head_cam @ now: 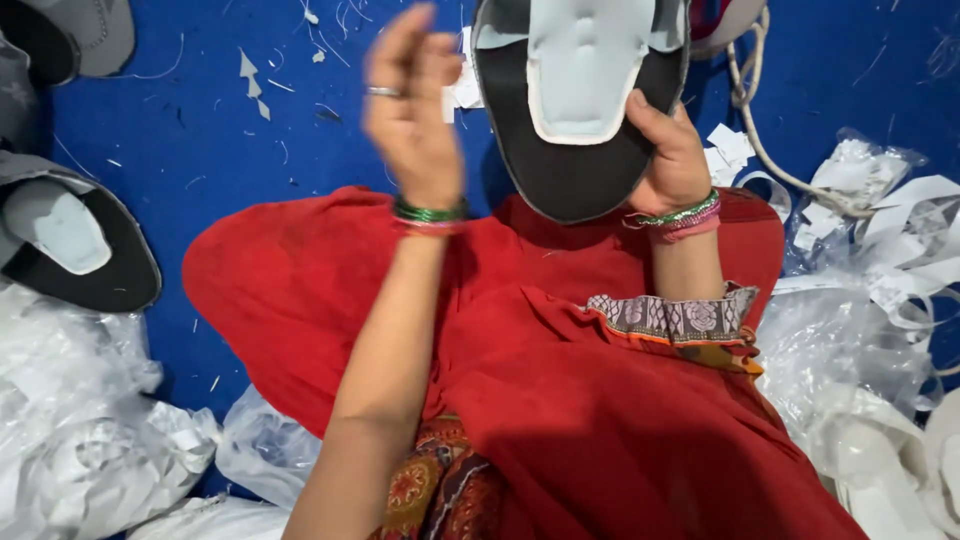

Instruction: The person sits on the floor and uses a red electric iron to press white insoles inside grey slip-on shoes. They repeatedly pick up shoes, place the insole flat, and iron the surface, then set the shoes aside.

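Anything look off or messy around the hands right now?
Paper scraps and strips litter the blue floor, heaped with crumpled plastic on both sides. The right hand grips the black shoe piece by its edge; the left hand is blurred.

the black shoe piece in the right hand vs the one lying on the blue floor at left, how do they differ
The held shoe piece is lifted and gripped at its edge by the right hand; the floor shoe piece lies flat on the blue floor, untouched. The held one points its rounded end toward the person; the floor one lies angled sideways. Both are black with a pale grey padded insert. The left hand holds nothing.
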